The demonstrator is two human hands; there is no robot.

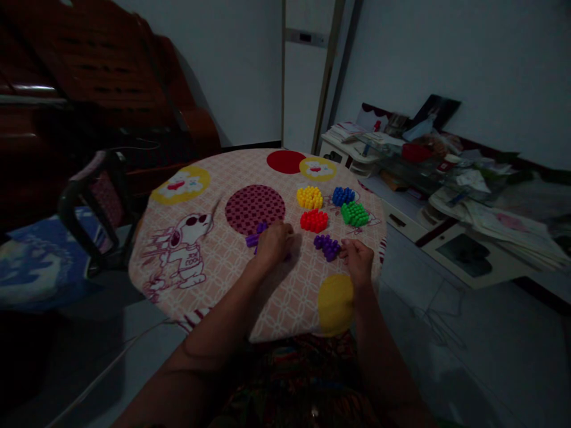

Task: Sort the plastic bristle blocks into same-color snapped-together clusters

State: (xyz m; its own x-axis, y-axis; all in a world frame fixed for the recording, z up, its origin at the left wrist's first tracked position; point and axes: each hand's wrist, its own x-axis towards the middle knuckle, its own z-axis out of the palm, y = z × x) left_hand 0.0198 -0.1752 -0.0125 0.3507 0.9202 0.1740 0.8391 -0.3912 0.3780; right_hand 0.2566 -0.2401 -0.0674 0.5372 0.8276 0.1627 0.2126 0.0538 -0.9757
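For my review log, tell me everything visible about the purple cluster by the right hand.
The purple cluster is a bunch of rounded, shiny knobs, plastic-looking, packed close together. It appears to rest on the patterned tablecloth, nearer the person than the red cluster. The right hand is at its right end; whether it grips is unclear.

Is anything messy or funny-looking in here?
Yes: papers lie heaped untidily along the cabinet. Also, the purple pieces are split: some lie by the left hand, others bunch beside the right hand, while the yellow, red, blue and green pieces each sit in one bunch.
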